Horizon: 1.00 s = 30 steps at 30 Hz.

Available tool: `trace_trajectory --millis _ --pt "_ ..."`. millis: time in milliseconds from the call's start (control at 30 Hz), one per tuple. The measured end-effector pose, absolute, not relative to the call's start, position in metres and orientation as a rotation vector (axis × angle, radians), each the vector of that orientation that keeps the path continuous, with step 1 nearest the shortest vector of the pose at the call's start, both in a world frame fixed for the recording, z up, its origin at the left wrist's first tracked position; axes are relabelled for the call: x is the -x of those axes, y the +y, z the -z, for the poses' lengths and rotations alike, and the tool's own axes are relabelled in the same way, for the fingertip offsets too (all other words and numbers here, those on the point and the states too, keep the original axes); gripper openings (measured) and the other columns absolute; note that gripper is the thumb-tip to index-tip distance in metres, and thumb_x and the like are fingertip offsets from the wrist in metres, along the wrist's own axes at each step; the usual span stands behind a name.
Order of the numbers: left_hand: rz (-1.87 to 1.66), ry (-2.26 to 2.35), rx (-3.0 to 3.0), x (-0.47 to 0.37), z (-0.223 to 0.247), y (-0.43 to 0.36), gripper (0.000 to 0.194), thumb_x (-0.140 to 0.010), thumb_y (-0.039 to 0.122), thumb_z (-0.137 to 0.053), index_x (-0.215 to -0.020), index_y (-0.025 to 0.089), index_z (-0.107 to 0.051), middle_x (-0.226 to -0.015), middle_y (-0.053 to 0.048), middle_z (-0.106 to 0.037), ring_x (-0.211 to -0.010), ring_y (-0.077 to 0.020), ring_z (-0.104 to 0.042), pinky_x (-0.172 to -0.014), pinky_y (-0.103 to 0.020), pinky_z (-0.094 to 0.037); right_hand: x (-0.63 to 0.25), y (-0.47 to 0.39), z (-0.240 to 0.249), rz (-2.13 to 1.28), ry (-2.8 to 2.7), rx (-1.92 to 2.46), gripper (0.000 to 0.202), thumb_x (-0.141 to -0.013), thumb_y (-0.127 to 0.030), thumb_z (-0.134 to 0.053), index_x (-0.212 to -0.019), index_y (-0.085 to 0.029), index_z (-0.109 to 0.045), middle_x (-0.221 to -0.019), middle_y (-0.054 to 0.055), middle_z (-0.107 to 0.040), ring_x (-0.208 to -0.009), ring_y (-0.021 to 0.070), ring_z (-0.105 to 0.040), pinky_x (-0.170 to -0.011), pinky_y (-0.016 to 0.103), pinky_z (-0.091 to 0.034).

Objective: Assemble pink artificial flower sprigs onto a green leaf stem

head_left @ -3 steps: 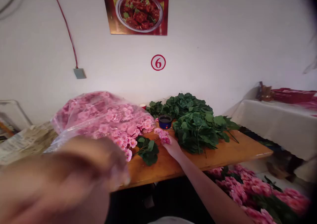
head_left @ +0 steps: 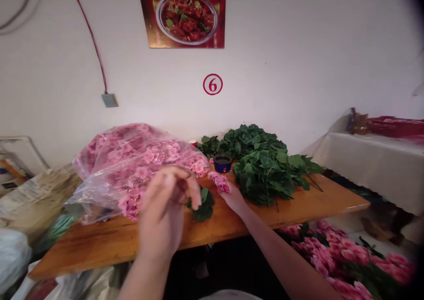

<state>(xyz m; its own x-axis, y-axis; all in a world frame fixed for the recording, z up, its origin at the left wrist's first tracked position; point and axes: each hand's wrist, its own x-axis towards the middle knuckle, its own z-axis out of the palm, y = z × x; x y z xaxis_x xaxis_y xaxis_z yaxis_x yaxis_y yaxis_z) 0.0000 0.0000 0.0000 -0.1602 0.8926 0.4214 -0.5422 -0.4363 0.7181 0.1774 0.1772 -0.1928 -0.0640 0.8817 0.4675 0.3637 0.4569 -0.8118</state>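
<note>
My right hand (head_left: 232, 198) is closed round pink artificial blossoms (head_left: 220, 183) above the wooden table (head_left: 212, 229), just in front of a small blue pot (head_left: 222, 163). Raised over the table at centre-left, my left hand (head_left: 172, 198) has bent fingers set apart, with nothing visible between them. Behind it lies a green leaf sprig (head_left: 203, 207), partly covered by the fingers. A clear plastic bag (head_left: 132, 152) full of pink blossoms fills the table's left side. To the right of the pot is a large heap of green leaves (head_left: 265, 172).
Pink flower bunches (head_left: 344, 251) lie below the table's right edge. A table with a white cloth (head_left: 364, 167) stands at the right, holding a red basket (head_left: 397, 127). Cardboard and bags (head_left: 39, 198) are piled at the left.
My left hand has moved from the near left, where it was large and blurred, rightward and away from the camera to over the table. My right hand keeps its place with the blossoms.
</note>
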Motion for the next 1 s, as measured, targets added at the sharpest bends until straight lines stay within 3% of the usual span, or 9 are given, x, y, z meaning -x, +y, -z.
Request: trace_trajectory --millis 233,533,733,867,1000 --pt "-1.465 0.456 -0.759 -0.031 0.048 0.042 0.020 -0.077 0.029 -0.064 -0.088 0.013 -0.061 -0.062 0.002 -0.048 -0.050 -0.0058 -0.043 -0.046 -0.018 -0.033 -0.177 0.180 0.197 -0.639 -1.634 1.083 0.031 -0.072 -0.026 -0.059 -0.102 -0.022 -0.064 -0.103 0.005 -0.067 -0.099 0.0254 -0.060 -0.090 0.043 -0.044" --pt "-1.333 0.380 -0.704 -0.037 0.044 0.031 0.013 -0.080 0.026 -0.058 -0.083 0.014 -0.059 -0.059 0.004 -0.041 -0.048 -0.0054 -0.038 -0.046 -0.020 -0.029 -0.178 0.180 0.200 -0.650 -1.631 1.073 0.031 -0.073 -0.027 -0.058 -0.103 -0.020 -0.062 -0.102 0.005 -0.066 -0.095 0.0232 -0.060 -0.089 0.041 -0.044" --pt "-1.440 0.406 -0.893 -0.041 0.051 0.032 0.010 -0.077 0.021 -0.056 -0.071 0.013 -0.058 -0.059 0.001 -0.046 -0.052 -0.0079 -0.041 -0.049 -0.022 -0.030 -0.178 0.180 0.201 -0.639 -1.635 1.093 0.030 -0.073 -0.029 -0.057 -0.102 -0.022 -0.062 -0.101 0.004 -0.066 -0.093 0.0226 -0.060 -0.087 0.039 -0.044" --pt "-1.494 0.445 -1.098 -0.041 0.060 0.037 0.004 -0.074 0.018 -0.060 -0.073 0.015 -0.059 -0.061 0.001 -0.049 -0.053 -0.0088 -0.044 -0.050 -0.022 -0.030 -0.179 0.180 0.201 -0.616 -1.624 1.106 0.029 -0.072 -0.028 -0.058 -0.101 -0.022 -0.063 -0.101 0.004 -0.067 -0.093 0.0233 -0.060 -0.086 0.039 -0.045" --pt "-1.494 0.551 -1.306 -0.041 0.075 0.053 0.011 -0.075 0.023 -0.064 -0.073 0.015 -0.057 -0.066 0.001 -0.051 -0.054 -0.0086 -0.044 -0.052 -0.022 -0.032 -0.178 0.180 0.200 -0.611 -1.628 1.092 0.029 -0.073 -0.028 -0.058 -0.100 -0.021 -0.063 -0.100 0.005 -0.067 -0.093 0.0235 -0.061 -0.086 0.039 -0.045"
